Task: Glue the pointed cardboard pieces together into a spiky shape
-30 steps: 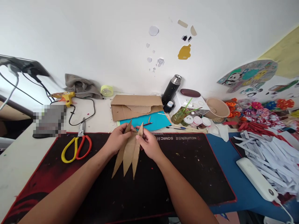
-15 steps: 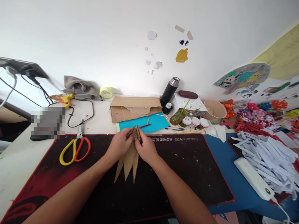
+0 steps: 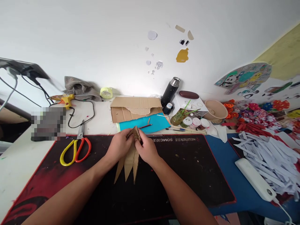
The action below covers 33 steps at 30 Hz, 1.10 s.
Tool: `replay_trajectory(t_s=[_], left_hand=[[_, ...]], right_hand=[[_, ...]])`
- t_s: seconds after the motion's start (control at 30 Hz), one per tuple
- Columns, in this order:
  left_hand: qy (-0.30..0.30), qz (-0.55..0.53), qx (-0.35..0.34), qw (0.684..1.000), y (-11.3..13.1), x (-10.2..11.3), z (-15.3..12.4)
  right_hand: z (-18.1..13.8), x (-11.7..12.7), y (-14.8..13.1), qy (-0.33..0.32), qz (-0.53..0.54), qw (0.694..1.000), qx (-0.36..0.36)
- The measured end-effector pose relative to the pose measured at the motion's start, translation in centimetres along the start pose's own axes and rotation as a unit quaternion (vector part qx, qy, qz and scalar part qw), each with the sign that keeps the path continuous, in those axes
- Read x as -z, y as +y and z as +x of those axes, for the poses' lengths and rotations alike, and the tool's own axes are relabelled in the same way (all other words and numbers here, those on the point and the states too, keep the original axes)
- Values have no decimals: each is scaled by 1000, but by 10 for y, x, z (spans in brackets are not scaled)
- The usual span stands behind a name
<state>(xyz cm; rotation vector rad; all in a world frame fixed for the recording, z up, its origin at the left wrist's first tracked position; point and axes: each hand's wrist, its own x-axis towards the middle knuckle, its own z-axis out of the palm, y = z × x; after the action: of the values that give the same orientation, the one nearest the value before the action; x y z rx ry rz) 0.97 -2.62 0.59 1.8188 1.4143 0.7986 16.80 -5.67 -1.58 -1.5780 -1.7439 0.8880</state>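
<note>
Pointed strips of brown cardboard [image 3: 129,163] are gripped between both hands above the black desk mat [image 3: 187,175]. My left hand [image 3: 120,145] pinches the upper left side, and my right hand [image 3: 147,148] pinches the upper right, with both thumbs close together on the front. Several long tips hang down toward me, while shorter points stick up between the fingers. How the pieces join under the fingers is hidden. Left of my hands lie scissors [image 3: 76,151] with one yellow and one red handle. Just behind my hands a dark red pencil [image 3: 145,126] rests on blue sheet [image 3: 157,123].
Folded cardboard [image 3: 138,104] lies behind the mat, beside a black thermos [image 3: 170,91] and several small paint jars [image 3: 196,122]. A yellow glue gun [image 3: 67,100] with its cord is at the left. White paper strips [image 3: 269,162] and a white power bank [image 3: 255,179] lie at the right.
Both hands keep their grip on the cardboard in nearly the same place. The upright points between the fingers have drawn slightly closer together.
</note>
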Motion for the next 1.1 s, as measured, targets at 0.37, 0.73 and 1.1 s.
replay_trajectory(t_s=[0.37, 0.73, 1.1], left_hand=[[-6, 33, -16, 999, 2, -2, -1], [-50, -39, 14, 998, 0, -1, 0], [-65, -52, 20, 996, 0, -1, 0]], right_hand=[[1, -2, 3, 4, -23, 1000, 7], [0, -1, 1, 2, -20, 1000, 14], [1, 1, 2, -3, -19, 1000, 15]])
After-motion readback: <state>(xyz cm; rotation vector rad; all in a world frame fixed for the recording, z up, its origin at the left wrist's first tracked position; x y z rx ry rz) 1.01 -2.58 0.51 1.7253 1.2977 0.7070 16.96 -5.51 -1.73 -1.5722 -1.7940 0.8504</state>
